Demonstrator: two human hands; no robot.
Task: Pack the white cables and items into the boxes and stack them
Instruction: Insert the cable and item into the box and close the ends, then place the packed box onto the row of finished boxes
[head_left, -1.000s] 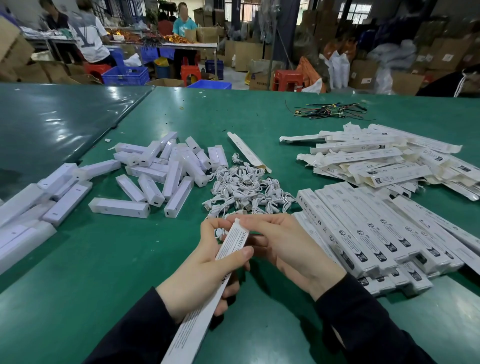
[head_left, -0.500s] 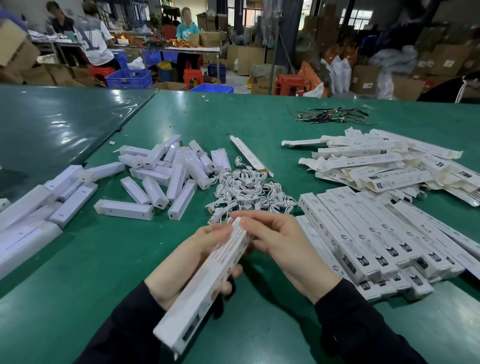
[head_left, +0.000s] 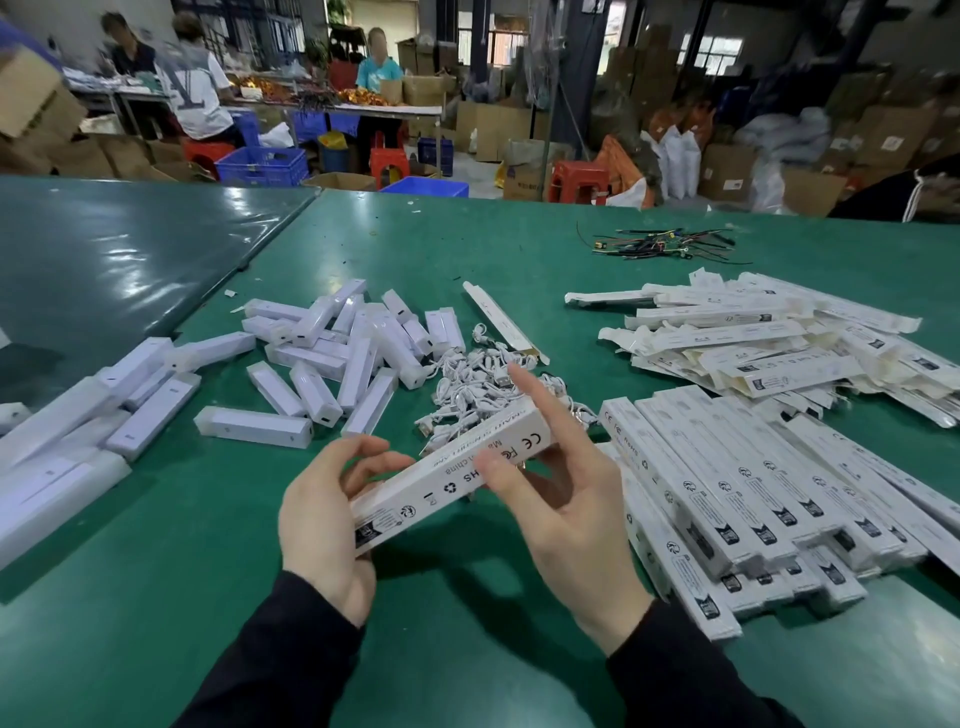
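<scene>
changed: a second ago the box (head_left: 451, 472) stood near end-on toward me; now it lies flat across both hands, printed face up.
meaning: i judge it closed and ready for the stack (head_left: 748, 499) on my right.
left hand (head_left: 327, 519): fingers curled round the box's near end.
right hand (head_left: 566, 499): thumb on the print, forefinger straight, loosely pinching the far end.
cables (head_left: 467, 384): heaped just beyond the box.
hidden: contents, far flap.

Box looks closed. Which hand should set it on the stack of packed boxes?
Right, probably. The stack of packed boxes lies directly beside the right hand, which already pinches the box at its far end. The left hand grips the near end, farther away.
</scene>
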